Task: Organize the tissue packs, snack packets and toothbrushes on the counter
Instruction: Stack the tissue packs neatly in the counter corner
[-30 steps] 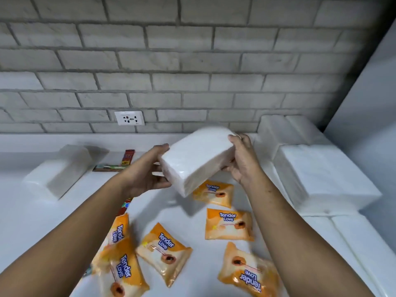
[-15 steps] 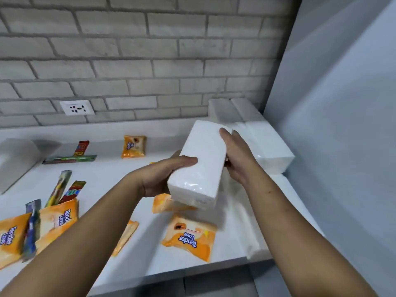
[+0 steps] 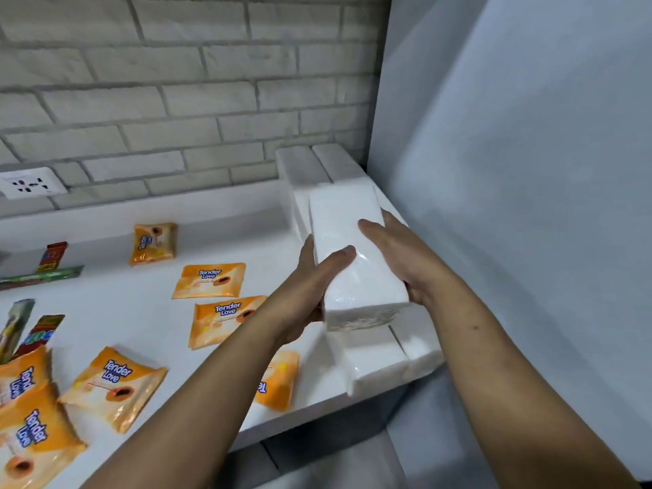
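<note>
A white, clear-wrapped held tissue pack (image 3: 356, 255) sits right of centre, its long side running away from the viewer, gripped between the left hand (image 3: 307, 291) and right hand (image 3: 402, 255), thumbs on top. It is over a row of like packs: the rear tissue packs (image 3: 317, 160) side by side at the brick wall, the front tissue packs (image 3: 377, 365) at the counter's near edge. Orange "Tender Love" snack packets lie flat and scattered across the centre and lower left: back packet (image 3: 154, 242), two middle packets (image 3: 210, 280), a tilted packet (image 3: 114, 386), overlapping corner packets (image 3: 28, 442), and one half-hidden packet (image 3: 278, 379) under the forearm. Wrapped toothbrushes (image 3: 42, 277) lie at the left edge, more (image 3: 38, 333) below them.
</note>
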`<action>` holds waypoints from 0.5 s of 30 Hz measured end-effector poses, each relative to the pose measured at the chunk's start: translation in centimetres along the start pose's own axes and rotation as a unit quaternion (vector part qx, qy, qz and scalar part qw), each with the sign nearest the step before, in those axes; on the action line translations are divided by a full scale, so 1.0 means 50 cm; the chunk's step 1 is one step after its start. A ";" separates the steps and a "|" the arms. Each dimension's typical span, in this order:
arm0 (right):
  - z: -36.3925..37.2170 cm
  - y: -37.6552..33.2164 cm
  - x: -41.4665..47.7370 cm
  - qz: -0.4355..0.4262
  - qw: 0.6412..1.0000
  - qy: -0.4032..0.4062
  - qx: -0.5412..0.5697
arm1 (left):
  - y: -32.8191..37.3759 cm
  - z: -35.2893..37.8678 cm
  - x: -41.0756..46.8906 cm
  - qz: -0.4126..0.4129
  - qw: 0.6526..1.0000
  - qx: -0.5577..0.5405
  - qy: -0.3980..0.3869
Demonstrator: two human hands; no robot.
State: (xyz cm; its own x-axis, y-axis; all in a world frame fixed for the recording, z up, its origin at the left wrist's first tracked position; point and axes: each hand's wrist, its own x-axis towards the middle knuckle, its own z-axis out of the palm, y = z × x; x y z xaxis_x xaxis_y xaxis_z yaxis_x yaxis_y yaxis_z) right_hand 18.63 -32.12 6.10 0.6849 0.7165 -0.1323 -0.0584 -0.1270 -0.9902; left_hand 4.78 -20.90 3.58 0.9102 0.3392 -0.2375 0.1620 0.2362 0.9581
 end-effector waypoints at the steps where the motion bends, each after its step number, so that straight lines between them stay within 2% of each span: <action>1: -0.015 0.001 -0.007 0.006 1.000 0.000 0.005 | -0.005 0.016 0.004 -0.005 1.000 0.004 -0.010; 15: -0.198 0.068 -0.023 0.093 0.993 0.048 -0.055 | -0.064 0.113 0.071 -0.039 0.994 0.095 -0.034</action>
State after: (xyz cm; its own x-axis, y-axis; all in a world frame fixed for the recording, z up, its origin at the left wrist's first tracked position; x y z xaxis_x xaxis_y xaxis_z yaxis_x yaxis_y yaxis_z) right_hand 24.83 -40.15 3.36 0.7362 0.6054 -0.3027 -0.1143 -0.3296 -0.9372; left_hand 9.64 -25.57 0.58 0.9150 0.2621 -0.3068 0.2960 0.0808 0.9518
